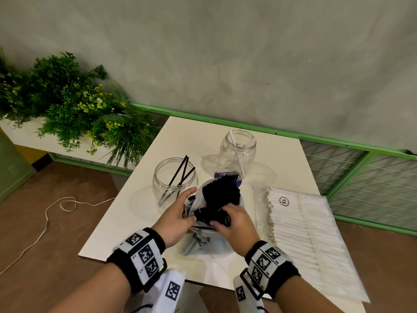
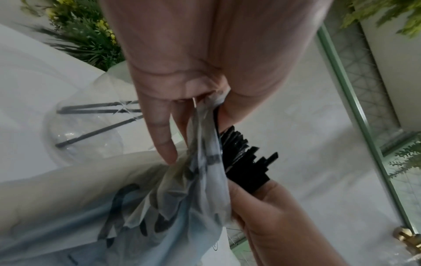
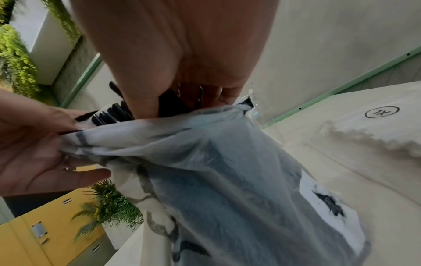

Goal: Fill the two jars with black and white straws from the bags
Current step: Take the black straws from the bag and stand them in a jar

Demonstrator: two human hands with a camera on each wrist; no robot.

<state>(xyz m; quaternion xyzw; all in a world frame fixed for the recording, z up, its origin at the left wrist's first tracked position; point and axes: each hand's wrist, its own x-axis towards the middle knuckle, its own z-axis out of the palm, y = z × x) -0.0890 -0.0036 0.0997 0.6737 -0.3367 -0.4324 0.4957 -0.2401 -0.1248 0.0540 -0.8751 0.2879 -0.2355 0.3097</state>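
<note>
A translucent printed bag (image 1: 203,240) of black straws (image 1: 220,195) lies at the middle of the white table (image 1: 135,218). My left hand (image 1: 188,212) pinches the bag's open edge (image 2: 202,162), holding it back. Inside the mouth, my right hand (image 1: 222,219) curls its fingers round a bundle of black straws (image 3: 116,115). Behind the left hand stands a clear jar (image 1: 174,177) with three black straws leaning in it. Farther back right, a second clear jar (image 1: 238,150) holds a few white straws. A flat bag of white straws (image 1: 300,224) lies to the right.
Artificial plants (image 1: 74,107) fill a planter beyond the table's left corner. A green-framed mesh rail (image 1: 361,168) runs behind and to the right. A thin white cord (image 1: 45,222) trails over the brown floor at the left. The white-straw bag overhangs the table's right front edge.
</note>
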